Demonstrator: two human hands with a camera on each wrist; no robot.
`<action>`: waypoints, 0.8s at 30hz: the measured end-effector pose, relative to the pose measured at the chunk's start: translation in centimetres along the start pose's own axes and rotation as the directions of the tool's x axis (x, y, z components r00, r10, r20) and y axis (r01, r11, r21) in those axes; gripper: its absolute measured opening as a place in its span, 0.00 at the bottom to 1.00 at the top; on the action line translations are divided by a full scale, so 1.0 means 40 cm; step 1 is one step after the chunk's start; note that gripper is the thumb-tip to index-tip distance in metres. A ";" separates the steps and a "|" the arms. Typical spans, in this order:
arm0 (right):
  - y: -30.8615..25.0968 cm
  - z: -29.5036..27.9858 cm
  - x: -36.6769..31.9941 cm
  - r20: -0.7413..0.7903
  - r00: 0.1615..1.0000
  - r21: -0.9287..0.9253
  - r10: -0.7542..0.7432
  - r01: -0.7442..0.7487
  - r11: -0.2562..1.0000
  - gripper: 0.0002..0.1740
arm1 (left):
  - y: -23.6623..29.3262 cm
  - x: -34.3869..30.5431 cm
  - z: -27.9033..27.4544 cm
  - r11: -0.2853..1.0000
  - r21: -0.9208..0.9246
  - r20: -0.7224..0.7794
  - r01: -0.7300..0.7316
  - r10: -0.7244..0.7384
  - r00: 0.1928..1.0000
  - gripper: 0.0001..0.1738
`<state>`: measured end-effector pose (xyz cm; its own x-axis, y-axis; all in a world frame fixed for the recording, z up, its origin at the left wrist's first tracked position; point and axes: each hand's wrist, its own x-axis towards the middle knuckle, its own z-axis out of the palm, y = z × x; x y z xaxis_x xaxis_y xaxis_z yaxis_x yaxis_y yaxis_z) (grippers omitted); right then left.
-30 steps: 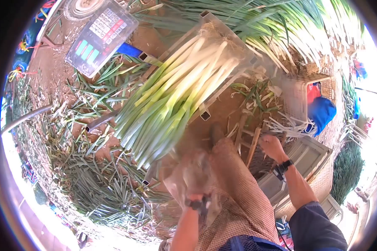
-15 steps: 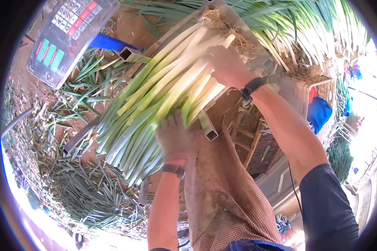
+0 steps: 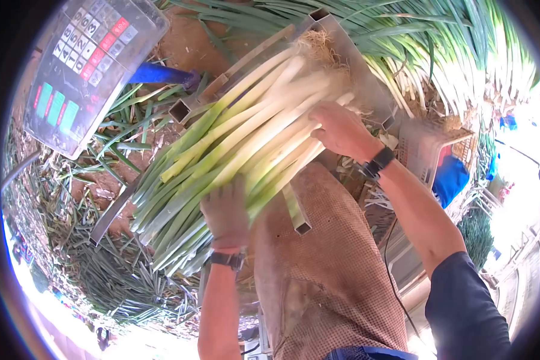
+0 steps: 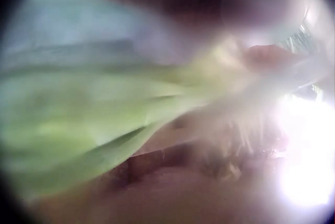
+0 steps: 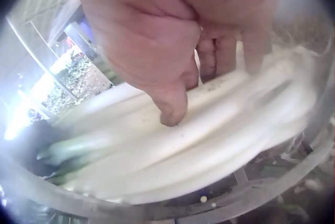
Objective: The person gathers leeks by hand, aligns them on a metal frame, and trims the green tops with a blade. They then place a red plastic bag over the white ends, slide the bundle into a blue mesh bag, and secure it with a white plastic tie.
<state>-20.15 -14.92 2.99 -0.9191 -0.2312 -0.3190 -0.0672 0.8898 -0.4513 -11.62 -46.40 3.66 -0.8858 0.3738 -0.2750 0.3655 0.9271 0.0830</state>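
A heap of long green onions (image 3: pixel 246 150) lies slantwise on a metal-framed stand (image 3: pixel 366 72), its roots at the upper right and its green leaves at the lower left. My left hand (image 3: pixel 225 213) rests on the leaves with its fingers extended, blurred in the head view. Over the white stalks, my right hand (image 3: pixel 345 132) has its fingers curled. In the right wrist view the thumb and fingers of my right hand (image 5: pixel 172 41) pinch a white stalk (image 5: pixel 209 93). Green leaves (image 4: pixel 78 130) fill much of the blurred left wrist view.
A scale's keypad and display panel (image 3: pixel 90 66) stands at the upper left. More onions (image 3: pixel 462 48) lie at the upper right, beside a crate (image 3: pixel 420 150) with a blue item. Loose leaves (image 3: pixel 126 270) litter the ground; frame tube ends (image 3: pixel 303 228) stick out near my lap.
Both hands have come from beside my lap onto the onions. Over the last half second my left hand moved slightly left along the leaves, and my right hand shifted down from the root end.
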 end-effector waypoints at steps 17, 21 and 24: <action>0.116 -0.033 0.300 0.075 0.840 -0.575 -0.538 0.477 0.665 0.05 | -0.085 0.187 -0.050 0.945 -0.248 -0.059 0.212 -0.233 0.971 0.30; 0.083 -0.086 0.282 0.192 0.905 -0.682 -0.380 0.401 0.611 0.04 | -0.092 0.171 -0.039 0.941 -0.267 -0.078 0.206 -0.234 0.969 0.28; 0.136 -0.124 0.281 0.120 0.862 -0.695 -0.492 0.427 0.579 0.08 | -0.101 0.169 -0.023 0.940 -0.276 -0.109 0.202 -0.240 0.965 0.28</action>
<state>-32.80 -10.73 1.09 -0.7130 -0.6842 -0.1532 -0.7009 0.6897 0.1819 -19.35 -47.61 2.34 -0.9733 0.1413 -0.1807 0.0853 0.9542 0.2866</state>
